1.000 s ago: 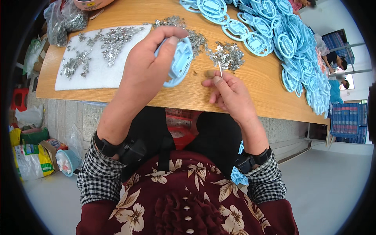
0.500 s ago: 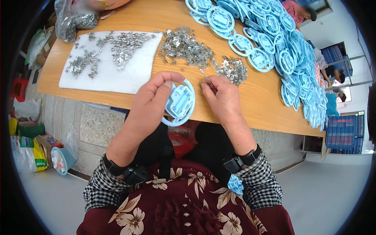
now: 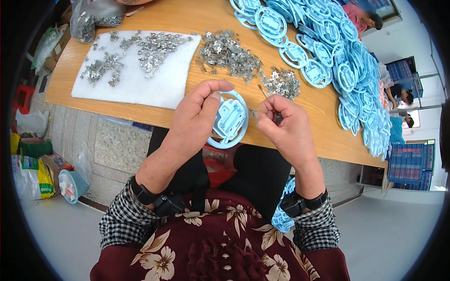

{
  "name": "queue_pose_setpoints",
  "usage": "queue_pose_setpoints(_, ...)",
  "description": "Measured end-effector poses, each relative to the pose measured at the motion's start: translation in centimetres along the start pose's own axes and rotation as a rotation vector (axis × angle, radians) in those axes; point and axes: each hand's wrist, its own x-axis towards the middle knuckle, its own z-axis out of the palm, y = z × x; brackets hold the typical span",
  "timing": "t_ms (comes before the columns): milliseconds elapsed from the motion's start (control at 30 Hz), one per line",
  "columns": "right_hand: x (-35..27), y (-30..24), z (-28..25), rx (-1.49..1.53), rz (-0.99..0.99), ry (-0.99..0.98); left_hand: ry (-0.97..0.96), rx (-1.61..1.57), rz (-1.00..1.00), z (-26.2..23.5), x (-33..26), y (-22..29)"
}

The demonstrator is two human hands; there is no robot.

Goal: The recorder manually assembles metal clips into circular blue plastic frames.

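My left hand (image 3: 192,119) is closed on the left rim of a light-blue round plastic part (image 3: 230,121), a ring with a raised moulded centre, held above the table's near edge. Just right of it, my right hand (image 3: 291,131) is pinched round a thin metal tool (image 3: 263,91) whose slim end sticks up past the knuckles. At its fingertips, facing the ring, shows a small metal piece (image 3: 251,113). Part of the tool is hidden in the palm. Beyond the right hand lies a small pile of silvery metal clips (image 3: 281,84).
A larger heap of metal pieces (image 3: 228,54) lies farther back. More are scattered on a white foam sheet (image 3: 136,91) at left. Many blue round parts (image 3: 323,28) are piled along the right. A plastic bag (image 3: 83,23) of metal pieces stands far left. Other people sit at far right.
My left hand and the blue part have shifted right. My right hand has moved right and slightly nearer, with the tool now pointing upward and a small metal piece showing at the fingertips.
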Motion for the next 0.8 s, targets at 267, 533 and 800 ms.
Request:
queue_pose_setpoints(267, 0.7, -1.0, -0.1, -0.346, -0.074, -0.056, -0.040, 0.131, 0.075, 0.9, 0.2, -0.6)
queue_pose_setpoints(533, 1.7, -1.9, -0.1, -0.539, -0.133, -0.140, -0.118, 0.303, 0.016, 1.1, 0.3, 0.2)
queue_pose_setpoints(800, 0.6, 0.4, 0.6, -0.059, 0.046, 0.000, -0.109, 0.121, -0.076, 0.7, 0.7, -1.3)
